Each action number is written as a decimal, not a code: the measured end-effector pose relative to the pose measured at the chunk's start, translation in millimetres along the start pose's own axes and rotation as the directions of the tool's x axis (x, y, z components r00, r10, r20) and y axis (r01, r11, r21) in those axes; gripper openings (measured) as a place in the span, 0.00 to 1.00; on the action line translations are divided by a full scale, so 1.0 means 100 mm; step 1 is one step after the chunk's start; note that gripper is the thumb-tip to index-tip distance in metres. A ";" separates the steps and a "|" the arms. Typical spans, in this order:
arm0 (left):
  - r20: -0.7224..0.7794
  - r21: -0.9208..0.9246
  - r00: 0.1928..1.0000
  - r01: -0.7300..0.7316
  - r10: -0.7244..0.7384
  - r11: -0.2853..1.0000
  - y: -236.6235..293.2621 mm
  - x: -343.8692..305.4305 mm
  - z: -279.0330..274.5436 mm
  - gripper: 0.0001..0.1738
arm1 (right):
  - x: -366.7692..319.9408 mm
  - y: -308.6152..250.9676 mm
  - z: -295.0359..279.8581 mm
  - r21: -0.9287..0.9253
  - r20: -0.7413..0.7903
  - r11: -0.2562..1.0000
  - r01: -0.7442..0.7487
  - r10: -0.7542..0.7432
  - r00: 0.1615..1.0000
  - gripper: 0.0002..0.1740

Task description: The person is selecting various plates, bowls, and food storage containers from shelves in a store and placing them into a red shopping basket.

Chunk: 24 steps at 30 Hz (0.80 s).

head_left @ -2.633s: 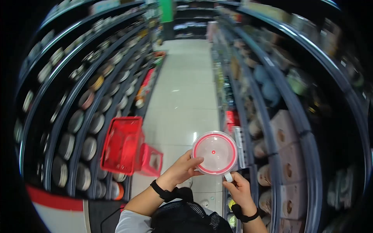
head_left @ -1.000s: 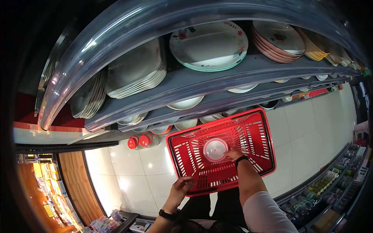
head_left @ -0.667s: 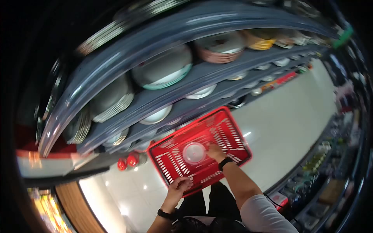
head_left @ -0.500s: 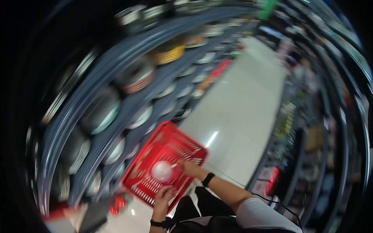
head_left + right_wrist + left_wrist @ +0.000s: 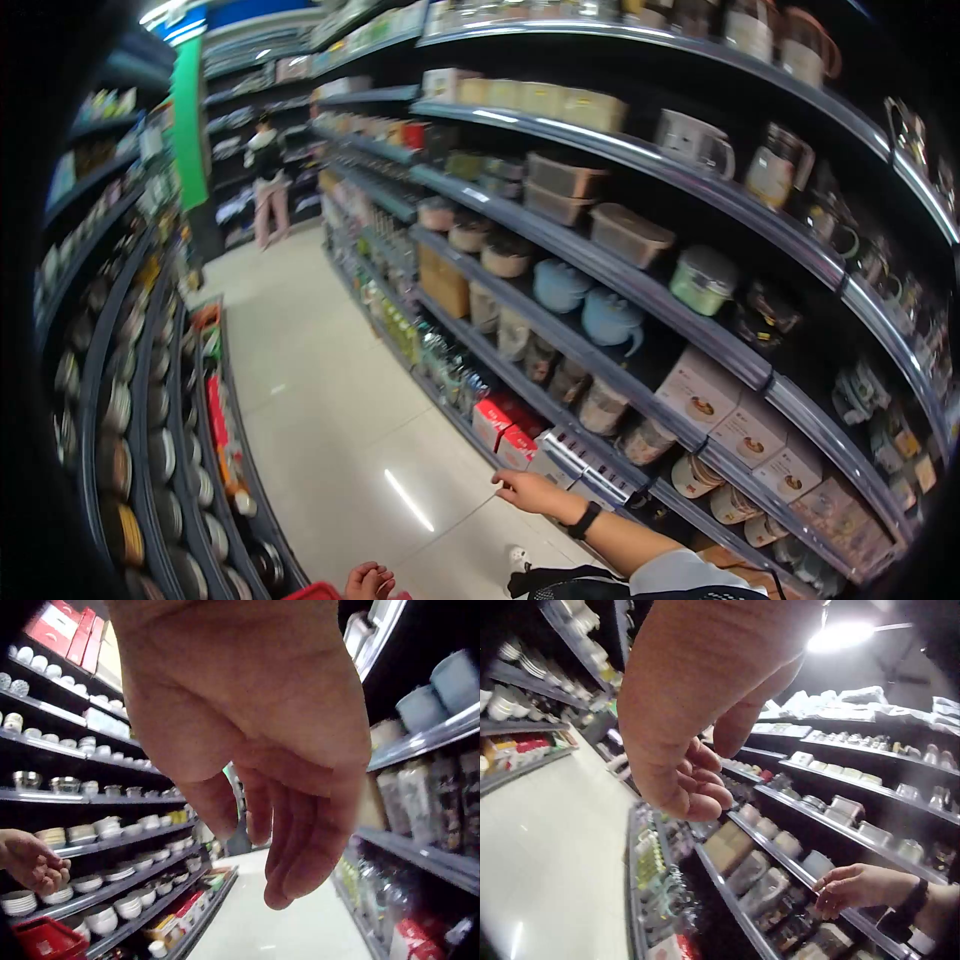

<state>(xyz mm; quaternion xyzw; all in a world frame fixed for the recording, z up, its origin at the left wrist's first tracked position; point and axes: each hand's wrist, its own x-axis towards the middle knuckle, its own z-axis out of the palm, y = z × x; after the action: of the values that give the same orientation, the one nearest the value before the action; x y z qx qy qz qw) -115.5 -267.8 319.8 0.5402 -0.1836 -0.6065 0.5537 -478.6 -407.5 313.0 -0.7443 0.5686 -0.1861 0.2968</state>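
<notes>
My right hand (image 5: 525,492) hangs in the air over the aisle on the right, in front of the lower shelves. Its fingers droop, loosely bent, with nothing in them in the right wrist view. At the bottom edge of the head view is my left hand (image 5: 370,582), fingers loosely curled and also holding nothing. The red shopping basket (image 5: 316,592) shows only a corner beside that left hand; the right wrist view gives more of its rim (image 5: 49,937) below the left hand. The clear, red-ringed round container from the earlier frames is out of sight.
Shelves on the right hold blue pots (image 5: 560,287), a green-white pot (image 5: 703,278), white boxes (image 5: 750,435) and red boxes (image 5: 492,420). Stacked dishes (image 5: 117,407) line the left shelves. The tiled aisle floor (image 5: 320,390) runs between them towards a person (image 5: 268,175) near a green pillar (image 5: 188,130).
The round container went into the red basket, and my right hand has since come away from it. The head view has swung right to the opposite shelves, leaving the basket at the bottom edge.
</notes>
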 end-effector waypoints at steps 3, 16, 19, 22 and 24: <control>0.213 0.106 0.977 -0.010 -0.013 0.994 -0.05 0.50 0.96 0.18 | -0.31 0.41 -0.70 0.009 -0.175 0.996 -0.085 0.086 0.981 0.18; 0.940 0.183 0.339 -0.389 -0.045 0.903 0.58 0.52 5.00 0.15 | -1.81 0.00 -3.11 -0.016 -0.942 0.995 -0.103 0.020 0.336 0.11; 0.995 0.087 0.090 -0.490 -0.048 0.868 0.87 0.16 5.44 0.17 | -2.04 -0.05 -3.33 -0.029 -0.999 0.992 -0.119 -0.025 0.033 0.06; 0.996 0.059 -0.029 -0.512 -0.085 0.857 0.97 -0.02 5.80 0.18 | -2.15 -0.05 -3.48 -0.003 -0.995 0.985 -0.170 -0.021 -0.101 0.09; 0.976 -0.046 -0.205 -0.521 -0.073 0.852 1.00 -0.18 6.07 0.22 | -2.19 -0.02 -3.58 0.055 -0.994 0.983 -0.177 0.036 -0.108 0.17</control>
<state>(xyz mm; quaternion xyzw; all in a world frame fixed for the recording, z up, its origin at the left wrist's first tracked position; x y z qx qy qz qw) -592.5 -512.1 621.5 -0.0585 -0.7476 -0.6304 0.2004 -759.2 -279.5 597.9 -0.3268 0.6670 -0.6237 -0.2436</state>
